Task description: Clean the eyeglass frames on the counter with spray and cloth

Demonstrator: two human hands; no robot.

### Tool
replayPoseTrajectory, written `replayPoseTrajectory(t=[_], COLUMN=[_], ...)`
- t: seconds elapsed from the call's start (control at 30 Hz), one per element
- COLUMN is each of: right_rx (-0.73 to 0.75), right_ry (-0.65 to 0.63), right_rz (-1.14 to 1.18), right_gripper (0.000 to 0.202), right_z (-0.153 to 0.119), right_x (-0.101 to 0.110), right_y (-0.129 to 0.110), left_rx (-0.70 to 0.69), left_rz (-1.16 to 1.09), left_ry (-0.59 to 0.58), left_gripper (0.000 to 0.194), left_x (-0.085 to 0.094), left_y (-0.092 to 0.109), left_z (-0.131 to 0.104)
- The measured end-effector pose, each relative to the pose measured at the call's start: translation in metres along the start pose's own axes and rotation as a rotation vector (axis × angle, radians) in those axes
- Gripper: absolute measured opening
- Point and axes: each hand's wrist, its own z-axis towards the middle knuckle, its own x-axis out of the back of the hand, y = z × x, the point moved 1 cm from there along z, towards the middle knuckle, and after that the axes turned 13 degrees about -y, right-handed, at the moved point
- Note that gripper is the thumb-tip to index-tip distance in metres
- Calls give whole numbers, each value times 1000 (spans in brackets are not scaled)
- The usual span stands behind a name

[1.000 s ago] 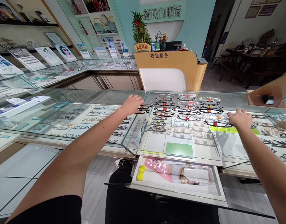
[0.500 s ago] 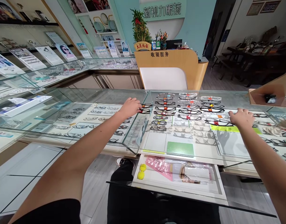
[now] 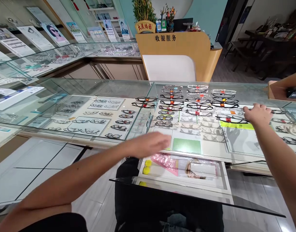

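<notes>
Rows of eyeglasses [image 3: 198,106] stand on the glass top of a display counter [image 3: 128,84]. My left hand [image 3: 151,144], blurred by motion, is over the counter's near edge, left of a green card [image 3: 187,146]; its fingers are smeared together. Two dark frames [image 3: 143,104] lie on the glass farther back, left of the main rows. My right hand [image 3: 258,114] rests at the right end of the rows, fingers bent, beside a black frame [image 3: 232,119] with a yellow tag; its fingertips are near that frame's right end.
Below the counter an open drawer [image 3: 228,183] holds pink packaging and yellow balls. A dark-edged glass panel [image 3: 198,199] lies across in front of me. A wooden stand [image 3: 274,91] is at right; a wooden cashier desk [image 3: 203,51] stands behind.
My left hand has left the two dark frames at the left and come back toward me, near the front edge. The right hand remains beside the black frame. The view has tilted down.
</notes>
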Motion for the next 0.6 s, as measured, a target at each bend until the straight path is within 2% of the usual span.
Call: replayPoseTrajectory(t=[0.03,0.07,0.1,0.17,0.23,0.3,0.37,0.5,0.6], right_rx=[-4,-6,-6,-3,-1,2,4,7,18], right_ry=[2,4,5,9,13,14,6,-8,7], right_rz=[2,2,-1,-6,-7,0,5,10,21], right_gripper=[83,82,82,83,83,82,82,82,81], right_z=[0,0,1,1,1,2,2,2,2], right_x=[0,0,0,0,0,0,0,1,1], right_y=[0,0,0,0,0,0,0,1,1], left_rx=[-87,-155,-185,-156,-68,47,194,351,467], left_rz=[-39,-39,-31,-17,-9,43,192,313,411], left_ry=[-177,-302,-369,-368,-285,-171,41,299,390], left_gripper=[45,46,46,42,34,29,24,50,65], left_x=[-22,-42,-59,-85,-99,-100,-93,-73,-59], left_y=[7,9,6,-10,-36,-65,-93,-140,-171], left_z=[2,5,9,24,43,65,86,115,128])
